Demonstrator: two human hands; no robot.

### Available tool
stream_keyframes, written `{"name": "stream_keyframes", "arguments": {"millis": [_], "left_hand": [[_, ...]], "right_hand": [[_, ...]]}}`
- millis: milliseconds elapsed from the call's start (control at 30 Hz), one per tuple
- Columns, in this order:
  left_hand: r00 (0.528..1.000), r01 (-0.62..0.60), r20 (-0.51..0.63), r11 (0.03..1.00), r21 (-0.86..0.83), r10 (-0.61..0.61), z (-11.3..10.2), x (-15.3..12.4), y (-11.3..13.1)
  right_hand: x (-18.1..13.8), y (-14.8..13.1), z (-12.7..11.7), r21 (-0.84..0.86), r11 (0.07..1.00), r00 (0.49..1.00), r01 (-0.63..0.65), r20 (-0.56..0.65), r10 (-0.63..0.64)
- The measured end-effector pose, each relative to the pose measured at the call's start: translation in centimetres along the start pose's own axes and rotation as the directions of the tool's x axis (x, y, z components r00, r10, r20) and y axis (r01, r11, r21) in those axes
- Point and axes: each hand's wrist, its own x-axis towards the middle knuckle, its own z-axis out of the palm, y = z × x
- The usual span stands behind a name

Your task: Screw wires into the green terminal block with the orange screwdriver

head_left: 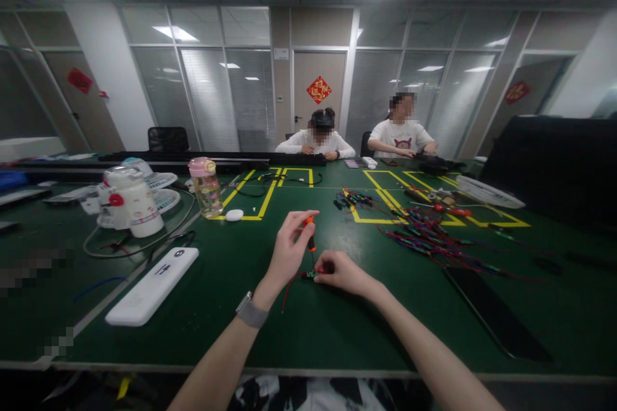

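My left hand (292, 241) is wrapped round the orange and black handle of a screwdriver (312, 244), which stands upright with its shaft pointing down. Below its tip lies a small green terminal connector (310, 275) with red wires (286, 293) trailing to the left and toward me. The fingers of my right hand (341, 271) pinch this connector against the green table. Whether the screwdriver tip sits in a screw is too small to tell.
To the right lie a heap of wired connectors (427, 231), red-handled pliers (450, 210) and a dark phone (496, 313). On the left are a white power bank (153, 286), a pink-lidded bottle (205, 187) and a white jug (132, 202). Two people sit across the table (270, 347).
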Motion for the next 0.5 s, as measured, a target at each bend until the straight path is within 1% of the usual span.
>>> {"name": "stream_keyframes", "arguments": {"millis": [67, 133, 200, 267, 367, 400, 433, 500], "left_hand": [[0.997, 0.033, 0.067, 0.995, -0.092, -0.027, -0.05, 0.05, 0.09], [0.99, 0.092, 0.12, 0.98, -0.176, -0.071, -0.1, 0.18, 0.15], [0.983, 0.147, 0.136, 0.966, -0.213, -0.12, -0.11, 0.29, 0.14], [0.988, 0.14, 0.094, 0.974, -0.181, -0.125, -0.09, 0.32, 0.04], [0.999, 0.029, -0.038, 0.999, -0.013, -0.03, -0.06, 0.19, -0.12], [0.998, 0.003, -0.064, 0.999, 0.041, -0.001, -0.05, 0.14, -0.14], [0.997, -0.012, -0.073, 0.997, 0.076, 0.017, -0.06, 0.09, -0.13], [0.999, -0.017, -0.041, 0.997, 0.073, 0.02, -0.06, 0.06, -0.02]], "right_hand": [[-0.01, -0.06, -0.03, 0.001, 1.0, 1.0, 0.004, 0.001, -0.004], [-0.01, -0.12, -0.04, 0.0, 1.0, 1.0, 0.004, 0.001, -0.004], [-0.01, -0.14, -0.03, -0.001, 1.0, 1.0, 0.001, 0.0, -0.001], [0.01, -0.12, 0.02, 0.001, 1.0, 1.0, -0.001, -0.005, 0.001], [0.03, -0.04, 0.06, 0.004, 1.0, 1.0, -0.001, -0.008, 0.001], [0.03, -0.01, 0.06, 0.002, 1.0, 1.0, -0.002, -0.008, 0.002], [0.02, 0.01, 0.05, -0.001, 1.0, 1.0, -0.001, -0.008, 0.001], [0.02, 0.07, 0.03, -0.003, 1.0, 1.0, 0.001, -0.004, -0.001]]}}
